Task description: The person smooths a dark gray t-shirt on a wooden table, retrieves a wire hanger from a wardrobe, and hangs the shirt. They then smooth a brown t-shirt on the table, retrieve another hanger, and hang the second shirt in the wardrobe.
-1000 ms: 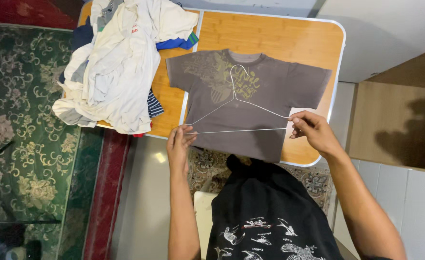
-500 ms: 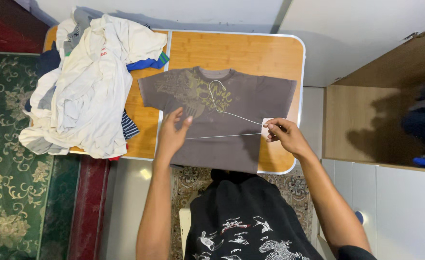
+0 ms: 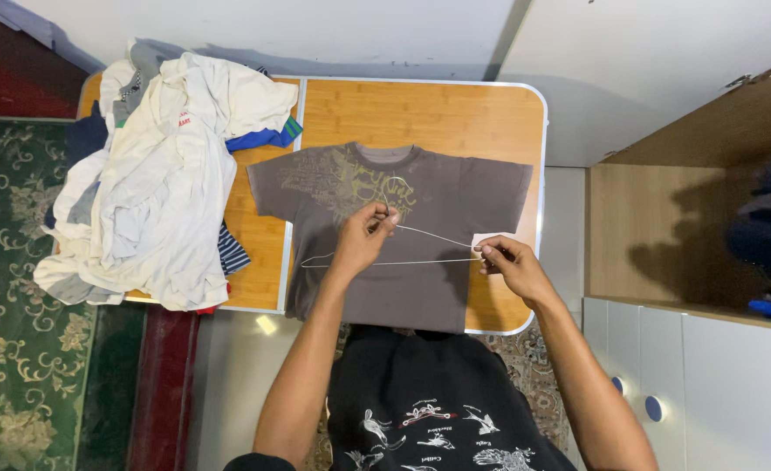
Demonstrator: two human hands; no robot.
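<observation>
The left hand (image 3: 361, 242) has moved since a moment ago: it was open and reaching across the shirt, away from the wire, and now it is closed on the wire hanger (image 3: 403, 249) at the neck, just under the hook, fingers pinched around the twist. A second back it pinched the hanger's left corner instead, so the grip has shifted from the end to the middle. The right hand (image 3: 505, 262) has kept its hold throughout, thumb and fingers clamped on the hanger's right corner. Between the two hands the hanger hangs low over the grey T-shirt (image 3: 403, 227), which lies flat, front up, on the wooden worktop (image 3: 420, 109), directly beneath both hands, collar on the far side of them. The hanger's left corner now juts out free beyond the left hand. With the neck and one end held, the hanger looks steadier and easier to steer than before. To the left of the left hand sits a heap of pale clothes (image 3: 158, 166), well apart from the hanger.
</observation>
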